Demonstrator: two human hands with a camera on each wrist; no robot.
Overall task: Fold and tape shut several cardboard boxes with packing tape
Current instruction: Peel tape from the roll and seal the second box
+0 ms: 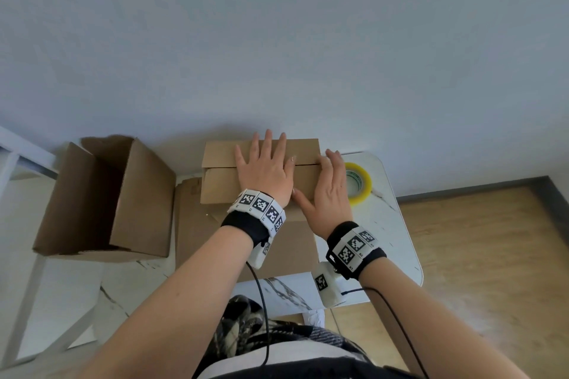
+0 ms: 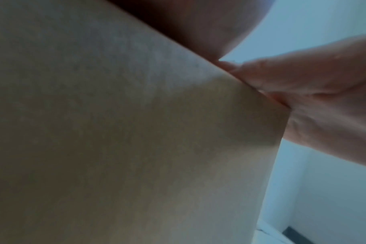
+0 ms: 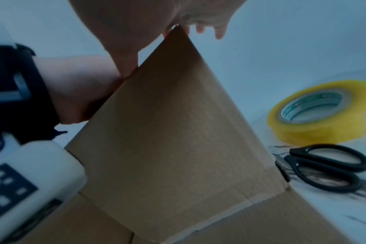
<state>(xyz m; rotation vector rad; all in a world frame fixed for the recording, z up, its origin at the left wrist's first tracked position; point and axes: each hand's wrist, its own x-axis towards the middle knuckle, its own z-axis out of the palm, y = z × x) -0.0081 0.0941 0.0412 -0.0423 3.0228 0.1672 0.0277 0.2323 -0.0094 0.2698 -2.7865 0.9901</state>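
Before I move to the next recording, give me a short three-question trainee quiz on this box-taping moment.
1. True or false: the left hand lies flat on the closed flaps of the middle box.
2. Which item lies beside the tape roll in the right wrist view? A) a marker B) black scissors C) a knife
3. Fill in: the box on the left has its flaps ____.

Key: 1 true; 2 B; 3 open. The right hand rests on the same box at its right edge, fingers straight, and no tape shows over the seam yet.
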